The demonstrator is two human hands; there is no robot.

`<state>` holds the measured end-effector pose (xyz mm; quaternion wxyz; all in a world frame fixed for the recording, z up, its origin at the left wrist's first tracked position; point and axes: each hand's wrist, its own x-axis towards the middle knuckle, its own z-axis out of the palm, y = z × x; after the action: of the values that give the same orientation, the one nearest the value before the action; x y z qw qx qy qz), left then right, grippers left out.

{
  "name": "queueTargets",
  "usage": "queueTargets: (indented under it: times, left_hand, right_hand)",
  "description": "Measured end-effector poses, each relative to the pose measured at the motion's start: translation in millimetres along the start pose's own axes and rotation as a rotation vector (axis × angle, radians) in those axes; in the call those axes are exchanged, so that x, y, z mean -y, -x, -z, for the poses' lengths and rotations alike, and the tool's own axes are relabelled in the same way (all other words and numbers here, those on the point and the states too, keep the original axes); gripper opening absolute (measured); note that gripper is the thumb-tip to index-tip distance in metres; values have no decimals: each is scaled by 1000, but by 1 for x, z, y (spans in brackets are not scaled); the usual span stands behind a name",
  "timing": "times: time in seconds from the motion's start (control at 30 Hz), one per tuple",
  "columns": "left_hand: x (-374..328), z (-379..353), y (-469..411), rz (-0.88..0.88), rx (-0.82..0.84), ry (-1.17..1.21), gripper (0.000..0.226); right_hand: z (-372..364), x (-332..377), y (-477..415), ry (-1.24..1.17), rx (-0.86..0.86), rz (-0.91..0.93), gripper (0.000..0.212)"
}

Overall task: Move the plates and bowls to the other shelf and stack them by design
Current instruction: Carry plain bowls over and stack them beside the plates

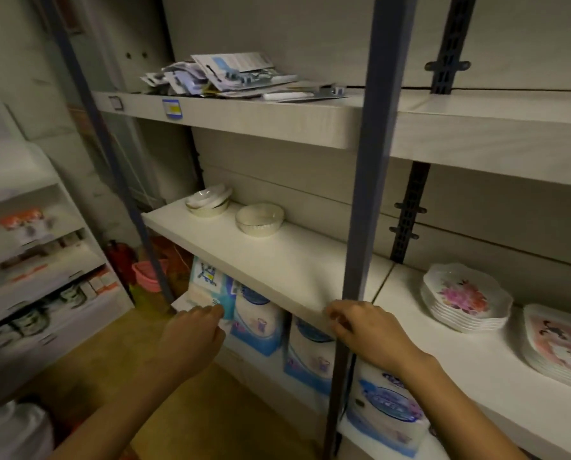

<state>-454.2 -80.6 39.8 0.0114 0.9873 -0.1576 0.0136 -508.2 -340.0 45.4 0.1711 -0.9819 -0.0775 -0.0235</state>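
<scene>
Hanging loosely curled, grip empty, left hand (194, 330) and right hand (360, 327) sit near the shelf (294, 260) bearing two bowl stacks (259, 219).

Shop storeroom, slotted metal shelving (367, 161), shelf price label (171, 108), packaged tissue packs (257, 322)

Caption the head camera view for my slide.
Left hand and right hand near the shelf front; white bowls left of the blue post, patterned plate stacks to its right.
</scene>
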Motion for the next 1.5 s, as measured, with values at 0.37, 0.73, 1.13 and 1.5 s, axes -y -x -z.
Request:
queueTargets:
  times: [0.37, 0.73, 1.13, 1.5]
  left_hand:
    - [83, 1, -63, 21, -47, 13, 30]
    - [169, -8, -193, -64, -75, 11, 26]
    - [218, -32, -330, -191, 34, 89, 28]
    - [251, -39, -439, -464, 92, 67, 31]
  right_hand:
    - [-30, 41, -115, 40, -17, -7, 32]
    - [-61, 36, -265, 25, -61, -134, 30]
    - [-87, 12, -364, 82, 11, -438, 28]
    - [-104, 26, -453, 125, 49, -887, 52]
